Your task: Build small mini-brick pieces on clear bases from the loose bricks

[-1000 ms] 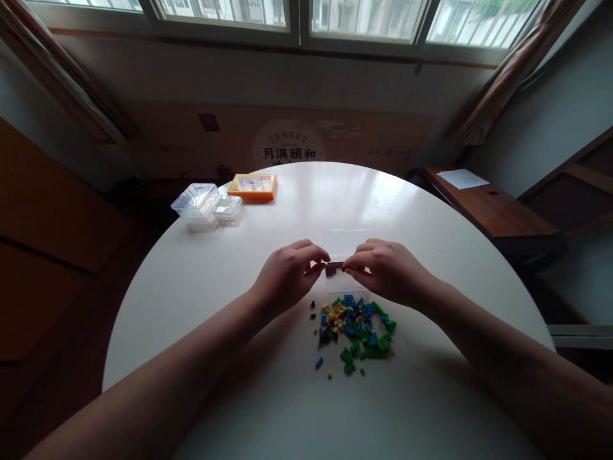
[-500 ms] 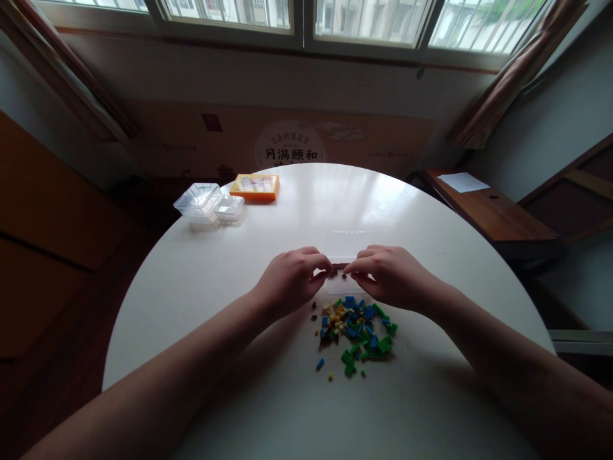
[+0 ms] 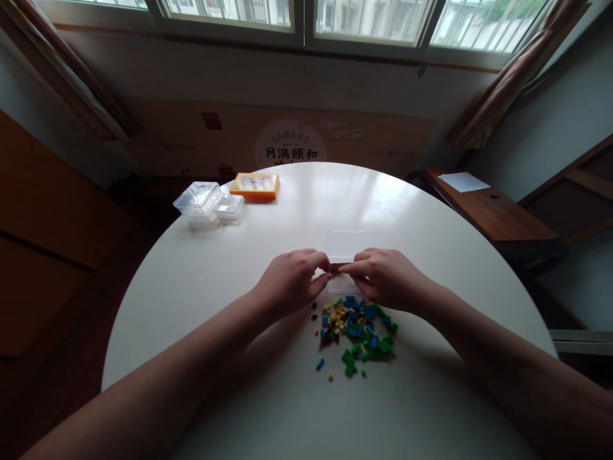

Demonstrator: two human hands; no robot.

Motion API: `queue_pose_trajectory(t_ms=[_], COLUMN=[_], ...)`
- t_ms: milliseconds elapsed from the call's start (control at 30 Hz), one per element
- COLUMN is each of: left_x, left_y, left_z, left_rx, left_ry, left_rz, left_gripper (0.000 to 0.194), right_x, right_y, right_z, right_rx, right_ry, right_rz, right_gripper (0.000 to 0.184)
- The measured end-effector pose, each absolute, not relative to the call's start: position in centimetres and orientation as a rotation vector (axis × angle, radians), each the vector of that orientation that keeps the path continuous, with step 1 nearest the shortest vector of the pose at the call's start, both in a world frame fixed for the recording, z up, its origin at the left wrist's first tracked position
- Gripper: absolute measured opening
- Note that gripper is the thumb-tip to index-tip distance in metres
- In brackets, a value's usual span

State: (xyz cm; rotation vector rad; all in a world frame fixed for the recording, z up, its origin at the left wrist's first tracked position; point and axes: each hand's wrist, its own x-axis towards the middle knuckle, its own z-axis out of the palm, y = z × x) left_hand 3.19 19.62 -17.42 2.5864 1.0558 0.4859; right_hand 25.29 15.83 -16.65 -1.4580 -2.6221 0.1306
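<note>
2 bare hands [image 3: 338, 271] around small, studded dark-brown bricks [image 3: 341, 268], transparent plastic beneath [image 3: 343, 285]

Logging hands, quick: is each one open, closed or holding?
Left hand: curled at the brown bricks; grip unclear.
Right hand: index finger at the bricks; grip unclear.

1. Hands, two: left hand [image 3: 295, 280] and right hand [image 3: 385, 276], fingers at a dark brown brick piece [image 3: 339, 268].
2. Clear plastic tray [image 3: 352, 244], beneath the piece.
3. Small bricks [image 3: 357, 329], loose pile; blue, green, yellow, brown; nearer the wearer than the tray.
4. Clear containers [image 3: 201, 201], beside orange box [image 3: 255, 186], far left.
5. Counter [image 3: 268, 396], white, rounded.
6. Paper sheet [image 3: 463, 182], on brown desk [image 3: 502, 211], right.
</note>
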Motion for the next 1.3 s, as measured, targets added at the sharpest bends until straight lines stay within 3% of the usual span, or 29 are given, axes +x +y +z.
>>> queue_pose_trajectory(t_ms=[267,667,767,967,1300], left_x=[3.2,3.0,2.6,1.6,1.3], left_y=[19.6,19.7,20.0,20.2,19.4], left_z=[-17.2,-17.1,-16.8,-15.2,-14.3], left_rx=[2.595,2.599,2.616,2.628,2.499], left_ry=[1.015,1.059,1.073,0.775,0.695], left_rz=[0.498,0.506,0.497,0.1,-0.204], left_gripper=[0.01,0.006,0.008,0.032,0.028], right_x=[25.4,26.1,26.5,25.9,26.4], right_y=[15.8,15.3,14.6,13.1,13.3], right_z=[-16.6,-15.3,-14.0,-13.0,-12.5], right_rx=[-1.421,-1.372,-1.213,-1.067,-1.225], right_ry=[-2.604,-2.517,-2.575,-2.818,-2.895], right_rz=[0.157,0.087,0.206,0.516,0.598], right_gripper=[0.038,0.032,0.025,0.018,0.033])
